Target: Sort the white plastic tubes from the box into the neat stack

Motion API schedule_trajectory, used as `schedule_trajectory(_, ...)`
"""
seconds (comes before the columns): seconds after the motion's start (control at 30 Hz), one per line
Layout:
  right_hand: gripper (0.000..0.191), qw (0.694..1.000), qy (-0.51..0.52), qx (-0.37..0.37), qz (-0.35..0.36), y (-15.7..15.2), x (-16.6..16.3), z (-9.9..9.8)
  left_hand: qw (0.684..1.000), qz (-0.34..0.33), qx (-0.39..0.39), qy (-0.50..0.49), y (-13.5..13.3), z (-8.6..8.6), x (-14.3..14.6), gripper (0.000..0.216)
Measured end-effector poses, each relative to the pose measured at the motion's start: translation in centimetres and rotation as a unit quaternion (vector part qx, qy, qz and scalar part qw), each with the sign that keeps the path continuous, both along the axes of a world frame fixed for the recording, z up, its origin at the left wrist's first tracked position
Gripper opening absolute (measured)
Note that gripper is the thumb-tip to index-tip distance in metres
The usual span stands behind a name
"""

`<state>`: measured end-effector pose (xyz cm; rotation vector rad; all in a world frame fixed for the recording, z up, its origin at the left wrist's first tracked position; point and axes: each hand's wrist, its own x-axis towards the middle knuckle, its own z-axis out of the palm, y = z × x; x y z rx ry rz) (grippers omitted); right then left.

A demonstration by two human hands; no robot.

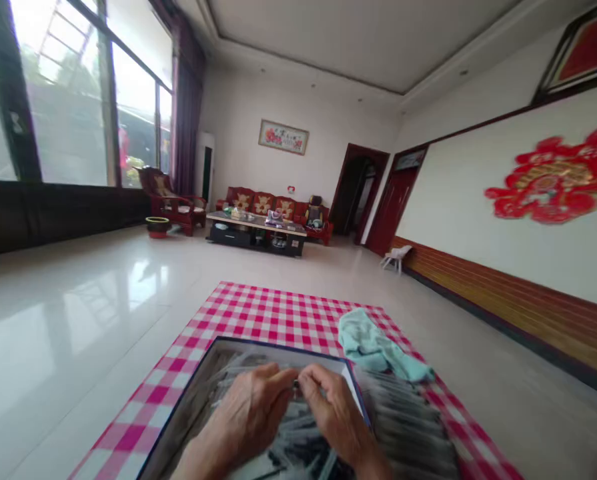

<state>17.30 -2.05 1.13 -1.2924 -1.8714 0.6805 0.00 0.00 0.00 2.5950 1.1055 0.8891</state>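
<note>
The left hand (251, 410) and the right hand (334, 408) meet over a big, shallow box with a dark blue edge and pale inside walls (278, 345). The grip of each hand is pinched almost closed, thumb to finger, and a tiny, dark, shiny piece (295, 385) is held between the two hands; it is too small to tell what it is. Under the hands, many thin, see-through and dark sticks (298, 433) lie mixed up in the box. The box sits on a tabletop with a pink and white checked cloth (273, 303). Just to the right of the box is a blurry pile of long, thin, grey things (411, 427), lying side by side. A crumpled, pale blue-green cloth (378, 347) lies at the far end of that pile. Far across the shiny floor (103, 320) is a long red sofa with patterned cushions (248, 200).
</note>
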Motion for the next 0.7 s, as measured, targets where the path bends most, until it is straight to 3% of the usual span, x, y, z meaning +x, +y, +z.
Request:
schedule_trajectory(0.17,0.025,1.0,0.005,-0.025,-0.015,0.2,1.5,-0.1,1.0,-0.001,0.009,-0.023,-0.1,0.4,-0.9,0.026)
schedule_trajectory(0.3,0.01,0.985,-0.136,-0.08,0.065,-1.0,0.3,-3.2,1.0,0.019,0.022,-0.01,-0.1,0.6,-1.1,0.025)
schedule_trajectory(0.43,0.022,0.969,-0.205,-0.126,0.053,-2.7,-0.9,-5.2,0.999,0.029,0.043,0.017,-0.2,0.6,-1.0,0.025)
schedule_trajectory(0.53,0.022,0.966,-0.234,-0.091,0.059,-2.1,-1.2,-5.6,0.998,0.039,0.048,0.028,-0.1,0.7,-0.9,0.024)
schedule_trajectory(0.7,0.021,0.935,-0.325,0.001,0.143,0.5,-1.3,-6.5,0.997,0.048,0.044,0.033,0.1,0.7,-0.9,0.023)
